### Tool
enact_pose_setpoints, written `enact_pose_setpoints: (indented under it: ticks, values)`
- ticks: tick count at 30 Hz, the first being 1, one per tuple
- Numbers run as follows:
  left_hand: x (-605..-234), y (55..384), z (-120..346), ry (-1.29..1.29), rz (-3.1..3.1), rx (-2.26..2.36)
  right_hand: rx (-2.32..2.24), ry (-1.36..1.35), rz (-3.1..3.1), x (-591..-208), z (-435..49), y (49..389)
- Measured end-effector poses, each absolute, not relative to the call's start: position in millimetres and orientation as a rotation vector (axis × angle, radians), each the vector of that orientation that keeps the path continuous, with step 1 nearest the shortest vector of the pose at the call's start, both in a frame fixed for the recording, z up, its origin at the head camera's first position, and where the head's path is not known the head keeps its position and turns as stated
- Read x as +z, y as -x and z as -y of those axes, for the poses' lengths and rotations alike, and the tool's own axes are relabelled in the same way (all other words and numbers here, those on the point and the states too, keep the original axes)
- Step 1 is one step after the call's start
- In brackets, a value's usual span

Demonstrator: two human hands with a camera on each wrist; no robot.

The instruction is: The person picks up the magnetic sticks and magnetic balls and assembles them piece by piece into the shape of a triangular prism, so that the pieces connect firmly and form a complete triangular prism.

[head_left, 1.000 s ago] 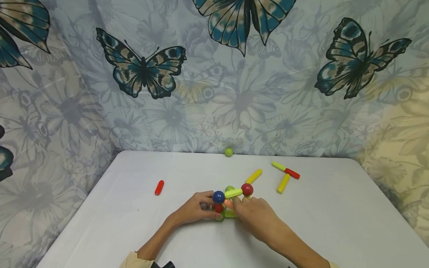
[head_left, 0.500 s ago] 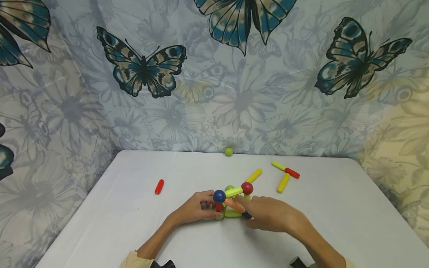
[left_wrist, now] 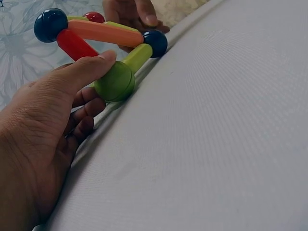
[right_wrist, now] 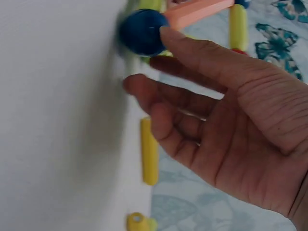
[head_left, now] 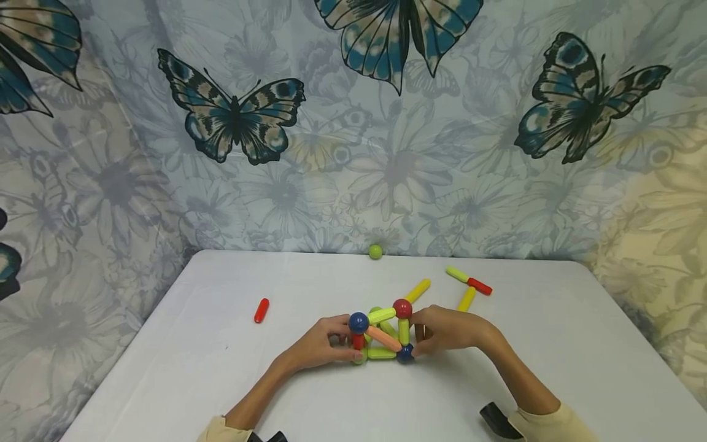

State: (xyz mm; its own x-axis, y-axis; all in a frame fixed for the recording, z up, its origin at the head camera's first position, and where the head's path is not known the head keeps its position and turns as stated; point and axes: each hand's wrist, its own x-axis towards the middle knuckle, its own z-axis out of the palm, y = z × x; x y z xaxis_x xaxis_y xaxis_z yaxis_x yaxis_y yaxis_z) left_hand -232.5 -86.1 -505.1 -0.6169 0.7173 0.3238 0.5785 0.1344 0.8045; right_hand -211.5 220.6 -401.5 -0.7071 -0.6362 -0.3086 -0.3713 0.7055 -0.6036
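A frame of magnetic building sticks and balls stands on the table in the head view. Its orange stick (head_left: 383, 339) slants from an upper blue ball (head_left: 358, 323) to a lower blue ball (head_left: 405, 353). A red ball (head_left: 402, 308) tops the right side. My left hand (left_wrist: 53, 106) grips the lower green ball (left_wrist: 115, 81), thumb on top, near the red stick (left_wrist: 76, 44). My right hand (right_wrist: 226, 106) pinches the lower blue ball with the thumb (right_wrist: 192, 50) on it; the index fingertip is partly hidden, and the other fingers curl loosely.
A loose red stick (head_left: 262, 310) lies to the left. Behind and right are yellow sticks (head_left: 418, 290), a lime stick (head_left: 456, 274) and another red stick (head_left: 479, 286). A green ball (head_left: 375, 252) sits at the table's back edge, before a butterfly-patterned cloth.
My right hand has drawn back rightward from the front of the frame to its right side, uncovering the orange stick and the lower blue ball. My left hand keeps its hold.
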Motion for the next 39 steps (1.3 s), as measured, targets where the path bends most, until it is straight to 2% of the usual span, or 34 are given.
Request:
enact_pose_setpoints:
  ticks: [13, 39]
  values:
    - [-501.7, 230.8, 85.4, -1.261, -2.289, 1.465, -0.919, 1.006, -2.396, -421.2, -227.0, 221.0]
    - [-504.1, 232.7, 86.2, -1.241, -2.343, 1.531, -1.005, 1.008, -2.333, -428.2, -225.1, 225.8]
